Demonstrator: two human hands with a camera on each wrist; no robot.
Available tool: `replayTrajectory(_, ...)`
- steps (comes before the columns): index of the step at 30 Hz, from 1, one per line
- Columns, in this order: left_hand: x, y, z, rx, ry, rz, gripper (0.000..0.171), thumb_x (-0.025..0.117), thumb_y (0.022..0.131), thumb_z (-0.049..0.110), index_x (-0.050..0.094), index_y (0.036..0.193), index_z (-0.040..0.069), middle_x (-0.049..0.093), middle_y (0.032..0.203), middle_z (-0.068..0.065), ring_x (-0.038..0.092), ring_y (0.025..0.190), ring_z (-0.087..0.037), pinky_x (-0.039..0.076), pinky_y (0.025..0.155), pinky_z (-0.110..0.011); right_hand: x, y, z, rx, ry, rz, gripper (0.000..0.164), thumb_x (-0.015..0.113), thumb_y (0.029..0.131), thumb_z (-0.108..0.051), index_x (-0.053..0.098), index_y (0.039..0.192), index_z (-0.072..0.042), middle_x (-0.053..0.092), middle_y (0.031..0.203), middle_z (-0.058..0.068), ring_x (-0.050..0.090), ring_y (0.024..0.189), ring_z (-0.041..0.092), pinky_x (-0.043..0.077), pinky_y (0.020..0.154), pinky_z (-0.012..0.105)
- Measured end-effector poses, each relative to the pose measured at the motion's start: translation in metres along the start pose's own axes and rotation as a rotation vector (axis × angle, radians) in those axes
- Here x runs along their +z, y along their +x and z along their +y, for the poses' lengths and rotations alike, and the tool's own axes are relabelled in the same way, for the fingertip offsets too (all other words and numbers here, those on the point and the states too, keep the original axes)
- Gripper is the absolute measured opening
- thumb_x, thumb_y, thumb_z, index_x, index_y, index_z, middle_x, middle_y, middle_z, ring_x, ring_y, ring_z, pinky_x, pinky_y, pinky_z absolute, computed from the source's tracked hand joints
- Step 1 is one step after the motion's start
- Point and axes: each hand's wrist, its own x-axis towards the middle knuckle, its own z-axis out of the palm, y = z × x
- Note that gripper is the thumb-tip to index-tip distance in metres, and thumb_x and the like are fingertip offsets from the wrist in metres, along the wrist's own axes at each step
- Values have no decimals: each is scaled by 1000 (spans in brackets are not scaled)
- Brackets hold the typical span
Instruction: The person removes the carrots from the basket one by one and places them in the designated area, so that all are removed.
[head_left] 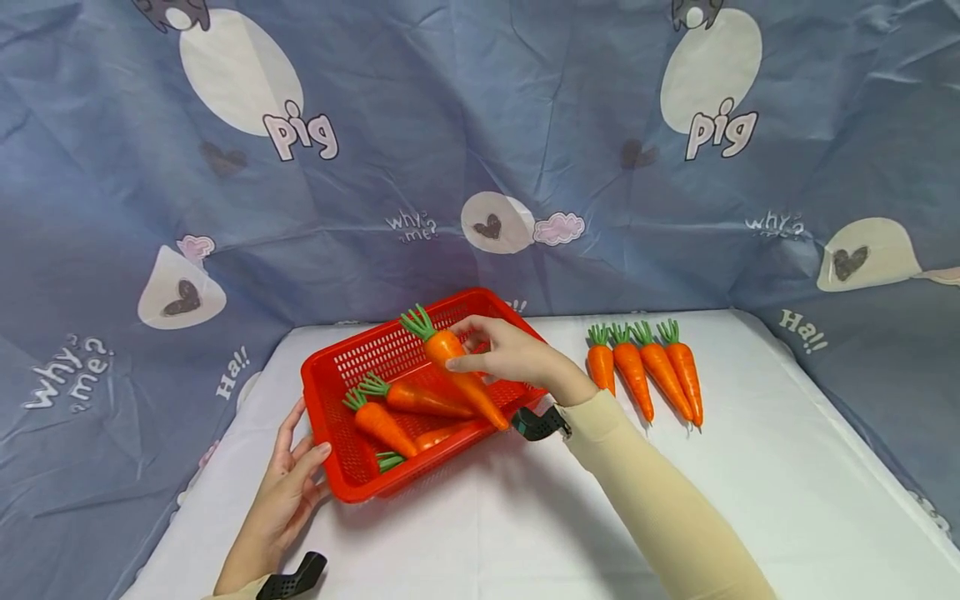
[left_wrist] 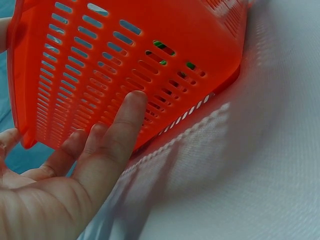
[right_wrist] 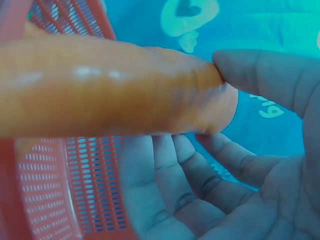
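Above a red plastic basket [head_left: 318,421], my right hand [head_left: 510,354] pinches a carrot [head_left: 474,390] between thumb and fingers. Its green stem end points up and left, its tip down toward the near rim. In the right wrist view the carrot [right_wrist: 100,90] lies across the palm side of the fingers [right_wrist: 170,185]. My left hand [head_left: 285,483] holds the basket's left end, thumb at the rim and fingers against the outer slotted wall [left_wrist: 95,60]. Inside the basket lie several carrots, among them one carrot [head_left: 423,400] stretched across the middle and another carrot [head_left: 382,427] nearer the left.
On the white tablecloth [head_left: 780,467] to the right, several carrots [head_left: 632,379] lie side by side in a row, green ends away from me. A blue printed cloth [head_left: 420,142] hangs behind the table and at its sides.
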Motion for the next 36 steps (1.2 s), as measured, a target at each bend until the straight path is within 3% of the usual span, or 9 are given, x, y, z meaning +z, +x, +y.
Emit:
replayTrajectory(5,1,-1,1,-2,-1,-2,81,54,111,10,12,170,46,56,148,15,71,121,-9,65,89,-40,0,-20,9,1,29,36,53,78,97,-29,60,143,-13,64,122,11,64,99,23,65,85,43)
replayTrajectory(15,2,-1,0,0,6,8,82,55,111,10,12,170,45,57,146,15,71,121,-8,65,89,-40,-5,-45,28,15,106,78,53,78,98,-25,59,144,-10,59,117,13,61,87,24,60,73,34)
replayTrajectory(36,2,-1,0,12,4,-11,82,54,111,10,10,171,45,57,146,16,71,121,-9,65,90,-40,-17,-84,59,74,158,169,52,75,99,-25,57,145,-8,61,119,13,67,103,22,63,81,37)
